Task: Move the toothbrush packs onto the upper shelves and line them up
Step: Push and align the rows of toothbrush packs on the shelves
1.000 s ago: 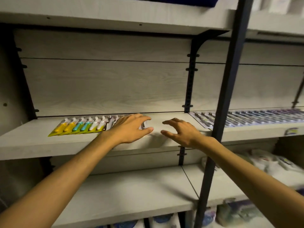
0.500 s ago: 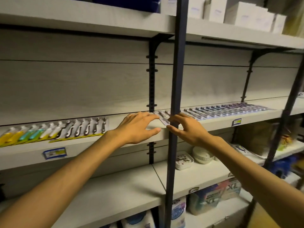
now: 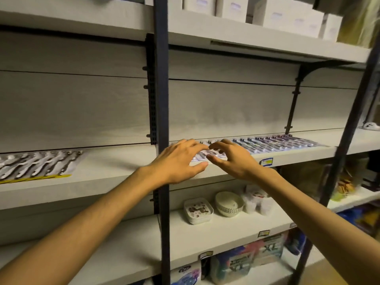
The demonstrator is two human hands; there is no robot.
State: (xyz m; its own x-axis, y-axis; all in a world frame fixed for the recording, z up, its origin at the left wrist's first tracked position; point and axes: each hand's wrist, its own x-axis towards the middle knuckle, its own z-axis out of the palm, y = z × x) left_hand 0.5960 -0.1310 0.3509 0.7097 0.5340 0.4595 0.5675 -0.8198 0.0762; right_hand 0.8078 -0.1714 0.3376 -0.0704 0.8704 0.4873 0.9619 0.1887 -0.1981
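Both hands are up at the middle shelf (image 3: pixel 287 154), side by side and nearly touching. The left hand (image 3: pixel 176 163) reaches past the dark upright post (image 3: pixel 161 79), fingers spread and lightly bent, thumb out low, fingertips resting on the near end of a row of toothbrush packs (image 3: pixel 273 143); it grips nothing I can make out. The right hand (image 3: pixel 230 159) sits just beside it, fingers curled down like a claw onto the same end of the row, thumb pointing towards the left hand, though whether it pinches a pack I cannot tell through the blur. That row runs flat along the shelf away to the right, packs overlapping, purple and grey. Over in the left bay, well apart from the hands, a second batch of toothbrush packs (image 3: pixel 39 164) lies flat with yellow card at the front edge. On the shelf below sit a stack of square dishes (image 3: pixel 198 210) and a stack of bowls (image 3: pixel 229 203). White boxes (image 3: pixel 287 15) line the top shelf.
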